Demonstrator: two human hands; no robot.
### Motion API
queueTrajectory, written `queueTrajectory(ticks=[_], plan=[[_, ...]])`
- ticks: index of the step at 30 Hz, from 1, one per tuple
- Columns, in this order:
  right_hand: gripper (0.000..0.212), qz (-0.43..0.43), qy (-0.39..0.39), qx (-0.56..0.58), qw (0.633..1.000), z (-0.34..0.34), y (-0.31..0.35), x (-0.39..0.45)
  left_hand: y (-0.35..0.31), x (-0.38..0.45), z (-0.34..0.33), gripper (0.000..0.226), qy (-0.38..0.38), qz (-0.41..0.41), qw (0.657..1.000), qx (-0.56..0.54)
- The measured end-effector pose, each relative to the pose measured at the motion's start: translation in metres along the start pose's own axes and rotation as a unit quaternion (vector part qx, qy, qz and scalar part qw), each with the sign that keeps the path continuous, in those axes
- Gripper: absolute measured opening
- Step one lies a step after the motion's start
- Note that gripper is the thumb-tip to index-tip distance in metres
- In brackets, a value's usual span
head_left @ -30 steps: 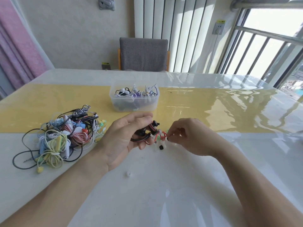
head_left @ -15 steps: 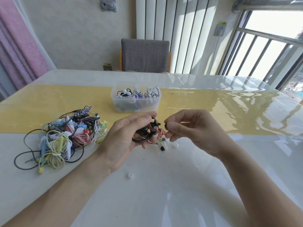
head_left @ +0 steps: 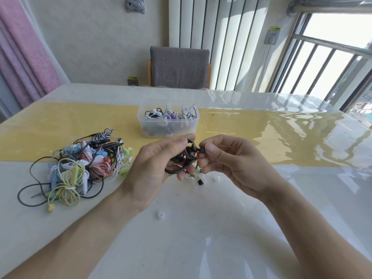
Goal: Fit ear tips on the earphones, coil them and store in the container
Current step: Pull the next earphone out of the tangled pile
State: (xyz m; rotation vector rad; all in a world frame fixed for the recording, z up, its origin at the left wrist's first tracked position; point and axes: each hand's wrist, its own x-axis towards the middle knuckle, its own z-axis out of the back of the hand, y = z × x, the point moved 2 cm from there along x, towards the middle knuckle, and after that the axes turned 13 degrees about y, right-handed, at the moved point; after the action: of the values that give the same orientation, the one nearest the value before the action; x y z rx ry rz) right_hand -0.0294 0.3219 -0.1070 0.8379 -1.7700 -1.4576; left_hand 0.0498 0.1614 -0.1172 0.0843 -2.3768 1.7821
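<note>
My left hand (head_left: 153, 168) gripped a black earphone (head_left: 186, 156); my right hand (head_left: 227, 160) pinched a black ear tip (head_left: 202, 150) against it.

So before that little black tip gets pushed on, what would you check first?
1. Earphone held firmly by left hand: ok.
2. Black ear tip pinched in right hand: ok.
3. Tip lined up with the earphone's nozzle: looks close, cannot tell exactly.
4. Tip fully seated: not ok yet.
5. Spare tips within reach on the table: ok.
6. Container open, with room left: ok.
</note>
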Motion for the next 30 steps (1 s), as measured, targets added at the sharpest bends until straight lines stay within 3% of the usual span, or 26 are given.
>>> queueTrajectory(ticks=[16,19,23,27,30], plan=[[0.019,0.031,-0.013,0.007,0.999,-0.003,-0.003,0.0,0.002,0.001,0.001,0.046,0.036,-0.024,0.998,0.043],[0.018,0.049,-0.018,-0.047,0.998,-0.003,-0.002,-0.001,0.003,0.001,0.002,0.047,0.036,-0.027,0.996,0.077],[0.019,0.082,-0.044,-0.121,0.988,-0.005,-0.001,0.0,0.002,0.0,0.0,0.028,0.049,-0.037,0.992,0.111],[0.005,0.094,-0.056,-0.209,0.972,-0.008,-0.004,0.0,0.004,-0.001,0.001,0.032,0.012,-0.025,0.983,0.181],[0.011,0.097,-0.077,-0.252,0.96,-0.01,-0.006,0.0,0.005,-0.002,0.002,0.028,0.008,-0.022,0.981,0.194]])
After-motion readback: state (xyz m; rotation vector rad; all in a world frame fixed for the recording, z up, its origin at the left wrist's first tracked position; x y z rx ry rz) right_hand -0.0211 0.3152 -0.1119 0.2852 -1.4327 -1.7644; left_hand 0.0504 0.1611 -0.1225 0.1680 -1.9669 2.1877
